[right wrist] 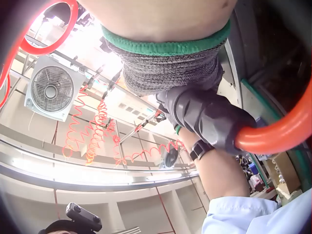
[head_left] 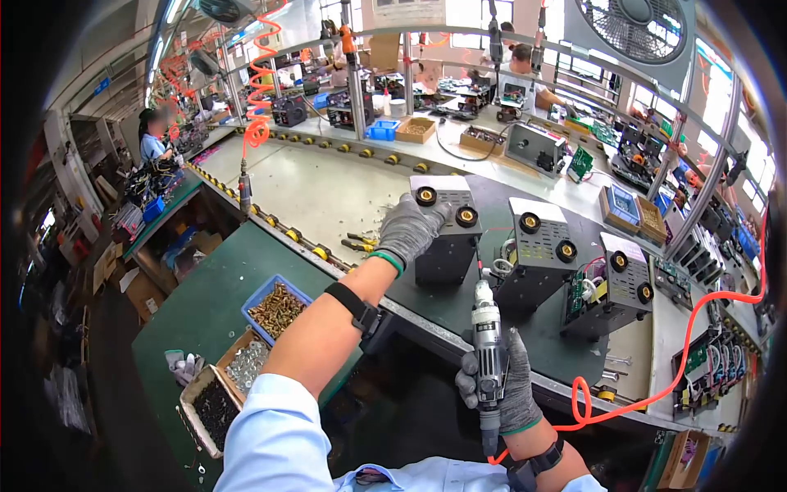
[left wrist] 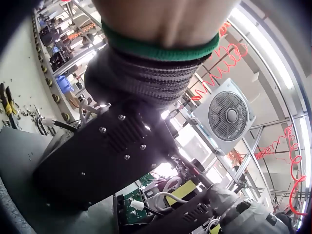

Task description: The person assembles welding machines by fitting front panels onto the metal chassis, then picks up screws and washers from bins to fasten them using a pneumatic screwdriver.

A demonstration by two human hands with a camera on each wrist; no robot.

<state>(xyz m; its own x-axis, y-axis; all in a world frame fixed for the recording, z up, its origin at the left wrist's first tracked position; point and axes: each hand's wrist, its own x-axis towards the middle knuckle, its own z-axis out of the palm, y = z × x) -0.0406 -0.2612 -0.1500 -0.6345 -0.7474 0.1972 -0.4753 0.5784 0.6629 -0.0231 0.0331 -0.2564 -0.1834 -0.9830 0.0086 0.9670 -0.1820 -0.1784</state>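
Observation:
My gloved left hand [head_left: 410,227] rests on the vented panel of the nearest black metal box [head_left: 443,258], beside its two round sockets [head_left: 466,216]. In the left wrist view, the box's dark side [left wrist: 97,165] shows several screws, and my fingertips are hidden. My gloved right hand [head_left: 518,385] grips an air screwdriver [head_left: 489,348] upright, with its bit pointing up to the right edge of that box. An orange air hose [right wrist: 278,134] joins the tool's dark rear end [right wrist: 209,117] in the right wrist view.
Two similar boxes [head_left: 537,254] [head_left: 607,287] stand to the right. On the left are a blue bin [head_left: 261,306] of brass-coloured fasteners, a washer tray [head_left: 246,361] and a dark-screw tray [head_left: 211,414]. Yellow-handled pliers [head_left: 358,243] lie beyond my left wrist. The orange hose [head_left: 697,316] loops at right.

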